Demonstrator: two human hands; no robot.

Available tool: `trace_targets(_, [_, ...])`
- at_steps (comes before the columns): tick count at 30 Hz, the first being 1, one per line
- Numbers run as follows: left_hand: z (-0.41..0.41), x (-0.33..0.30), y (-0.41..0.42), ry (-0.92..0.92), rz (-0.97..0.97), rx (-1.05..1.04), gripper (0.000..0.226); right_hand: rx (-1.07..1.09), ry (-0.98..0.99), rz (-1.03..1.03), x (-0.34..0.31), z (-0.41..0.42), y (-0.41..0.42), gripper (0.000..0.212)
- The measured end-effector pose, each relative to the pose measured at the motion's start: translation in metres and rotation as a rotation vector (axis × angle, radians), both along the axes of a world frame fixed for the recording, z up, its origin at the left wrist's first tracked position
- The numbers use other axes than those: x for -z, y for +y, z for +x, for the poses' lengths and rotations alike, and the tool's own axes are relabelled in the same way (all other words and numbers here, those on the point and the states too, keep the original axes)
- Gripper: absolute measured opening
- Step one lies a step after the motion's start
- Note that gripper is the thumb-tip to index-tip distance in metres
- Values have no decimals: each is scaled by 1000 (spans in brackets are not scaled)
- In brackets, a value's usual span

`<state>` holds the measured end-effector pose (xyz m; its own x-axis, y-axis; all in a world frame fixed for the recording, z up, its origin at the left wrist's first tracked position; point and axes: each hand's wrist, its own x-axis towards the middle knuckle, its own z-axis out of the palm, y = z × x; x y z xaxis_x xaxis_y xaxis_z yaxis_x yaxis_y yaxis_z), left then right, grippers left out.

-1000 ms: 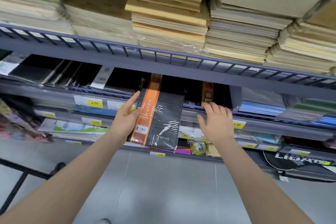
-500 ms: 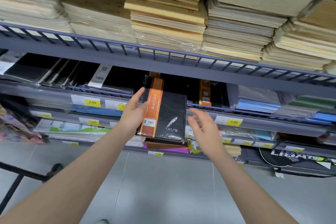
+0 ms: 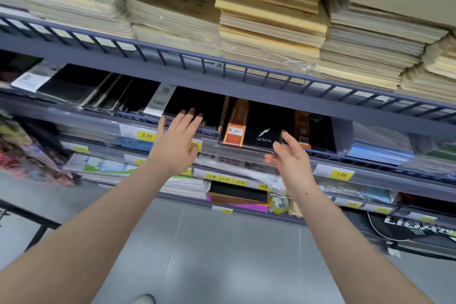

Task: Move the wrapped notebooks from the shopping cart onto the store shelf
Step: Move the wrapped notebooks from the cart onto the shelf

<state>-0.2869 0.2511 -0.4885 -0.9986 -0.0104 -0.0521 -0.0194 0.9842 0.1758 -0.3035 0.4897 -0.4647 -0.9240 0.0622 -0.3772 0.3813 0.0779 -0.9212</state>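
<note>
A person faces store shelving, both bare arms reaching forward. The wrapped notebook (image 3: 249, 131), black with an orange spine band, now sits on the middle shelf (image 3: 246, 148), slid back under the upper shelf with its near edge at the rail. A second ago the left hand held it by its left edge out in front of the shelf; half a second ago it was going in. Now neither hand holds it. The left hand (image 3: 176, 142) hovers left of the notebook, fingers spread and straight, empty. The right hand (image 3: 288, 155) hovers just right of it and nearer, fingers loosely curled and apart, empty; whether a fingertip touches the wrapper cannot be told. This notebook looks placed, so the next trip to the cart seems due. The cart is not clearly in view.

The notebook is flat and rectangular, its clear plastic wrap glossy with small highlights. A similar orange-banded notebook (image 3: 302, 128) stands just right. The shelf rails are grey metal with thin bars. Above, stacks (image 3: 269, 22) of cream and tan paper notebooks lie flat, some under crinkled film. Yellow price tags (image 3: 341, 174) line the shelf edges. The floor is smooth grey tile.
</note>
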Motion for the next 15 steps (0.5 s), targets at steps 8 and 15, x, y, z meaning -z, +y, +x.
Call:
trace_targets(8, [0, 7, -1, -12, 47, -10, 76, -41, 131, 258, 0, -36, -20, 41])
trace_targets(15, [0, 13, -2, 24, 63, -5, 82, -30, 206, 501, 6, -34, -27, 40])
